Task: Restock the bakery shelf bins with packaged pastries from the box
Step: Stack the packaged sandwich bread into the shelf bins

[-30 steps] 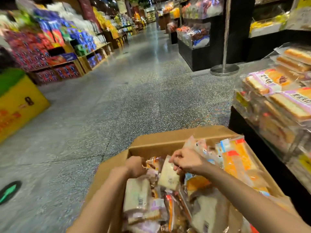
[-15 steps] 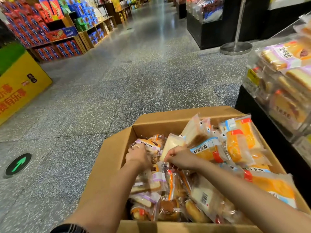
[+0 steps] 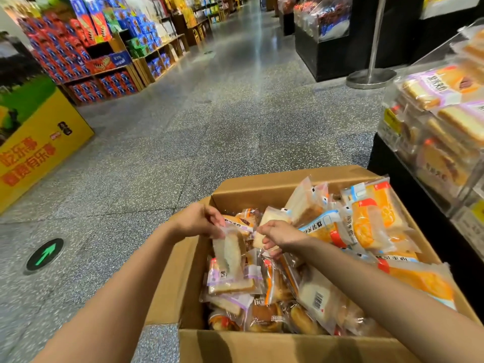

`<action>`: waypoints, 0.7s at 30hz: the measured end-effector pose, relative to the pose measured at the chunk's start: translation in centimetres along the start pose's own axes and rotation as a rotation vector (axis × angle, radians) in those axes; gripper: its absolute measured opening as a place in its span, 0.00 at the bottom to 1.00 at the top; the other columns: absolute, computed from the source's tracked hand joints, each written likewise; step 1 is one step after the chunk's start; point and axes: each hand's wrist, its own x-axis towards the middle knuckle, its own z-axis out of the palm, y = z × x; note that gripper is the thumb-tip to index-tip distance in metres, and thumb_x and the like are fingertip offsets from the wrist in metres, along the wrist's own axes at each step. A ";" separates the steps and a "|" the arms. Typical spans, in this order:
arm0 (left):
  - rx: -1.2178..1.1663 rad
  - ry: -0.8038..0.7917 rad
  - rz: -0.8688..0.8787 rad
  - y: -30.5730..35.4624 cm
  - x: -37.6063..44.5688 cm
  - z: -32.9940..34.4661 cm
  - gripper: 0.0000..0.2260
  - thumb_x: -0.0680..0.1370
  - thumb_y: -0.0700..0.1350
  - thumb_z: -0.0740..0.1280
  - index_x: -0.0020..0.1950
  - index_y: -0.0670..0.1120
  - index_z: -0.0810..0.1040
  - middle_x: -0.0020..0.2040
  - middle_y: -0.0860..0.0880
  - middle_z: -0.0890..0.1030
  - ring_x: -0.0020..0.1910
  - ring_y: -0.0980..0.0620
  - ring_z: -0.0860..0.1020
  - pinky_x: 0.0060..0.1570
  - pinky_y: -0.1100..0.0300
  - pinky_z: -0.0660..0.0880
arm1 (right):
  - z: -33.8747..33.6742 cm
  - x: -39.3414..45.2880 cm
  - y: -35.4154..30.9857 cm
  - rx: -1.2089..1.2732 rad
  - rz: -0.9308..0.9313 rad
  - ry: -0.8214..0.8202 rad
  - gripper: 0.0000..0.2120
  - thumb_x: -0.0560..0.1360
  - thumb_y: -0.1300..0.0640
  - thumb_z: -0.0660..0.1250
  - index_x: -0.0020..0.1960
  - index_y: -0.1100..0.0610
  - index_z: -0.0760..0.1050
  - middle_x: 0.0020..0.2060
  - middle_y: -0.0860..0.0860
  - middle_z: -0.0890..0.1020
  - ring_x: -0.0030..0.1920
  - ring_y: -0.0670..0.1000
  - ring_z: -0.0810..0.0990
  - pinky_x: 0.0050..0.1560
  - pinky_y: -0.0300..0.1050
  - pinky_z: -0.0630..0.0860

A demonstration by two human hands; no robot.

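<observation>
Cardboard walls of the box (image 3: pixel 262 191) fill the head view's lower half around six o'clock, heaped with packaged pastries, while the shelf bins (image 3: pixel 429 132) stand at three o'clock. The left hand (image 3: pixel 199 221) pinches the top edge of a clear-wrapped white bread slice (image 3: pixel 229 255) hanging over the heap, and the right hand (image 3: pixel 281 235) curls round another white packet (image 3: pixel 272 218). This looks like the picking step; next, both packets should probably be lifted clear and carried right to a bin of matching pastries.

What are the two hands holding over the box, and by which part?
The left hand pinches a wrapped sandwich by its top edge. The right hand grips another pastry packet near its lower end.
</observation>
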 end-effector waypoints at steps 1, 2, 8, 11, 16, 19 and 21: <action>-0.119 0.024 0.080 0.3 -0.6 -0.4 0.12 0.67 0.27 0.73 0.35 0.44 0.80 0.29 0.52 0.79 0.28 0.60 0.76 0.32 0.68 0.74 | 0.0 0.1 0.0 0.055 0.031 -0.034 0.16 0.79 0.45 0.62 0.55 0.57 0.69 0.36 0.53 0.69 0.34 0.50 0.68 0.33 0.43 0.66; -0.242 0.051 0.135 0.6 -1.0 -0.6 0.14 0.68 0.26 0.71 0.33 0.44 0.80 0.29 0.53 0.79 0.29 0.60 0.76 0.33 0.69 0.75 | -0.1 0.2 0.2 0.142 0.061 -0.106 0.23 0.75 0.38 0.63 0.56 0.57 0.70 0.36 0.53 0.69 0.34 0.50 0.68 0.34 0.43 0.67; -0.669 0.038 0.204 2.1 -1.3 -0.7 0.09 0.59 0.32 0.68 0.29 0.46 0.81 0.36 0.48 0.80 0.35 0.52 0.77 0.37 0.62 0.75 | -1.3 -1.3 -0.2 0.834 -0.074 -0.421 0.19 0.70 0.54 0.68 0.59 0.61 0.77 0.44 0.59 0.84 0.43 0.58 0.85 0.41 0.54 0.83; -0.746 -0.020 0.151 3.1 -1.1 -0.3 0.18 0.61 0.35 0.64 0.49 0.45 0.80 0.46 0.43 0.79 0.40 0.49 0.76 0.38 0.57 0.73 | -2.1 -0.8 -0.4 0.784 -0.264 -0.195 0.21 0.62 0.59 0.75 0.54 0.63 0.78 0.43 0.58 0.85 0.38 0.53 0.84 0.39 0.52 0.81; -0.445 -0.035 0.026 4.9 -0.9 1.4 0.34 0.67 0.37 0.76 0.69 0.49 0.65 0.51 0.47 0.83 0.40 0.50 0.82 0.31 0.61 0.77 | -3.6 -1.4 -0.3 0.494 -0.408 0.089 0.24 0.61 0.61 0.77 0.55 0.64 0.77 0.47 0.57 0.85 0.45 0.52 0.84 0.49 0.47 0.80; -0.248 -0.052 0.039 5.4 -0.9 2.0 0.14 0.66 0.33 0.76 0.48 0.42 0.79 0.37 0.51 0.84 0.36 0.55 0.81 0.31 0.68 0.75 | -4.0 -1.8 -0.5 0.347 -0.429 0.115 0.13 0.68 0.66 0.74 0.51 0.60 0.77 0.44 0.53 0.84 0.40 0.46 0.82 0.42 0.37 0.78; -0.264 -0.033 0.030 5.3 -0.9 2.2 0.07 0.68 0.34 0.75 0.40 0.44 0.80 0.31 0.53 0.83 0.29 0.59 0.79 0.27 0.70 0.71 | -4.4 -2.3 -0.8 0.283 -0.428 0.131 0.14 0.68 0.67 0.74 0.51 0.59 0.75 0.45 0.53 0.83 0.42 0.47 0.82 0.41 0.34 0.77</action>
